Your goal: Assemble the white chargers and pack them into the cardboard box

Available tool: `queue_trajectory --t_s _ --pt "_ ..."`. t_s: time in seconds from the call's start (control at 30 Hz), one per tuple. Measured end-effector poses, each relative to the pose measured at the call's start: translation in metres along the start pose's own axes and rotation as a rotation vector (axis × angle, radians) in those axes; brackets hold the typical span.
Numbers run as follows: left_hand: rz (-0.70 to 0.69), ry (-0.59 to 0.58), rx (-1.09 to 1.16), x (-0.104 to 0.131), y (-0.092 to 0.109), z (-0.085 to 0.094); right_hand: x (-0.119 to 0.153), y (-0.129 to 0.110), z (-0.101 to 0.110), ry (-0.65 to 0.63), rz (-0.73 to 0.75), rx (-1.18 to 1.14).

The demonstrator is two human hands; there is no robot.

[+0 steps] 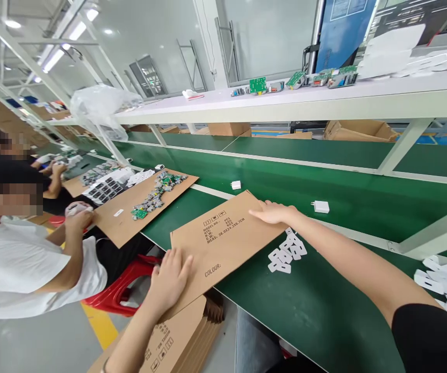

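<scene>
A flattened cardboard carton (223,243) with black print lies aslant on the green table, its near left part reaching past the table edge. My left hand (171,277) rests on the near left part of the carton, fingers stretched out over its face. At the far right edge, my right hand (273,212) lies on the carton with fingers extended. Just right of the carton is a loose pile of small white cut-out pieces (287,252). Two white plug adapters (236,185) (320,206) stand beyond it on the green surface.
A stack of folded cartons (184,336) stands below the table edge. To the left, another cardboard sheet (122,217) carries circuit boards (157,196), beside a seated co-worker (32,264) on a red stool (130,290). More white pieces (446,285) lie right. A shelf (223,110) runs above.
</scene>
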State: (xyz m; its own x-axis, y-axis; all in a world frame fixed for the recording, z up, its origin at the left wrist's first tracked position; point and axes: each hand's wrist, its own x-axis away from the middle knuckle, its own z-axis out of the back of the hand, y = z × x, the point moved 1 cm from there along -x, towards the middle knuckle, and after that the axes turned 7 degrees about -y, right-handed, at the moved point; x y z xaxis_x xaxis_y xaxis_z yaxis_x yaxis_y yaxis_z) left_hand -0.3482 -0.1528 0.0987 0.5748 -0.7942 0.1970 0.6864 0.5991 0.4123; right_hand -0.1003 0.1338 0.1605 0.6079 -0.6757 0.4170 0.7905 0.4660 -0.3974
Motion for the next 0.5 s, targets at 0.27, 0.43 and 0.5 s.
queue_trajectory --t_s 0.27,0.43,0.5 --pt "-0.052 0.009 -0.047 -0.004 -0.036 -0.039 -0.008 0.01 -0.042 0.043 0.028 0.135" --pt "-0.072 0.087 -0.095 0.0 -0.033 -0.054 -0.01 0.014 -0.052 0.118 0.077 0.16" --pt "-0.077 0.117 -0.11 0.001 -0.031 -0.057 -0.013 0.016 -0.058 0.154 0.093 0.163"
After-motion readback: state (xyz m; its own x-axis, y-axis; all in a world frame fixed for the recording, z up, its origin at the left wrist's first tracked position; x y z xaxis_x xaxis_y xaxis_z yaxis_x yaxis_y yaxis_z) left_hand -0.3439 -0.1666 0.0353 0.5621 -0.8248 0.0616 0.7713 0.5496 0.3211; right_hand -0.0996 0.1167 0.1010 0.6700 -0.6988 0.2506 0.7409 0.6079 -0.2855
